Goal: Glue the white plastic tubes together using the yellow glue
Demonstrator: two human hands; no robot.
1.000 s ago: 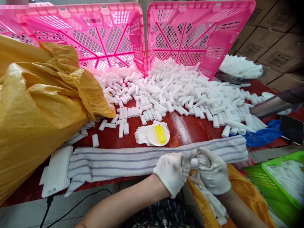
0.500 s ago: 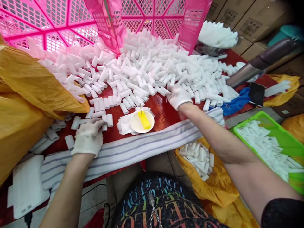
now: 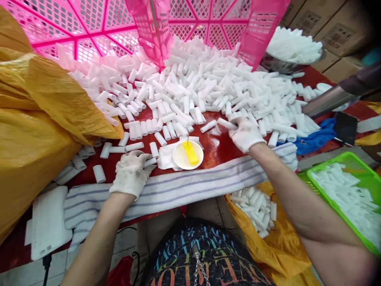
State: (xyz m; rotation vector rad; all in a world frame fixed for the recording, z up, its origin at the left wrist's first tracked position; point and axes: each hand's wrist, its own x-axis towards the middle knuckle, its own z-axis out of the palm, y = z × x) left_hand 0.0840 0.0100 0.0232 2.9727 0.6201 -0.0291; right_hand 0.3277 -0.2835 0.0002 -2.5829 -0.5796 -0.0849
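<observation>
Both hands wear white gloves. My left hand (image 3: 132,171) pinches a short white tube (image 3: 150,161) just left of a cream dish (image 3: 178,159). On that dish lies a yellow block (image 3: 191,153) with a thin metal pin standing at its back end. My right hand (image 3: 244,134) is closed on the right end of another white tube (image 3: 226,123), at the front edge of a large heap of white tubes (image 3: 190,85). A loose tube (image 3: 208,126) lies on the red table just left of it. White tissue sticks out from under the dish.
Pink crates (image 3: 116,24) stand behind the heap. A yellow sack (image 3: 35,119) is at the left, a striped towel (image 3: 190,184) along the front edge, a metal bowl (image 3: 279,64) at back right, a green basket (image 3: 354,163) at right. A metal pole slants in at right.
The view has shifted, moving the scene rightward. My left hand has moved toward the dish and now holds a tube. My right hand has drawn a tube from the heap's edge.
</observation>
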